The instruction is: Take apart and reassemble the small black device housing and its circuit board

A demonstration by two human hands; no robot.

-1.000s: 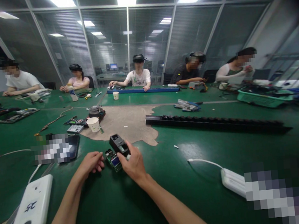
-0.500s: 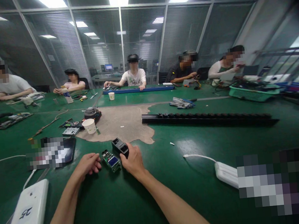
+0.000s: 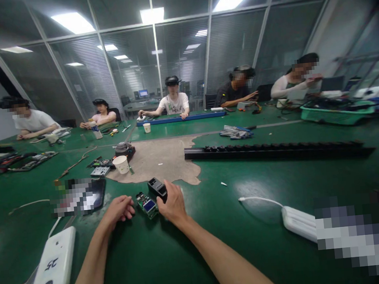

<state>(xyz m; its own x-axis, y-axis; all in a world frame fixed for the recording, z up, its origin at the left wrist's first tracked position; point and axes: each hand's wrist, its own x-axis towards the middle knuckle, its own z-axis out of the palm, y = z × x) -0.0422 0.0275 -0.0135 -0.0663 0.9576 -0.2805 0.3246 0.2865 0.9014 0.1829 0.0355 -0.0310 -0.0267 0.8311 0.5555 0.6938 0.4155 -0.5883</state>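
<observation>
Resting left hand (image 3: 117, 210): fingers curled and holding nothing, on the table (image 3: 174, 259) beside my circuit board (image 3: 147, 205).
Right hand (image 3: 173, 203): fingers against the black housing (image 3: 157, 188), steadying it; grip unclear.

Green felt-covered bench (image 3: 220, 255) with a bare tan patch (image 3: 161, 160); small green circuit board with blue screen (image 3: 147, 205); black plastic housing (image 3: 157, 187); white paper cup (image 3: 122, 164).

There's a white power bank (image 3: 51, 270) lying at the near left edge of the green table (image 3: 154, 261), and its top carries a dark mark that reads like "25", seen tilted. Nothing else here is legible; other markings are blurred or too small.
</observation>
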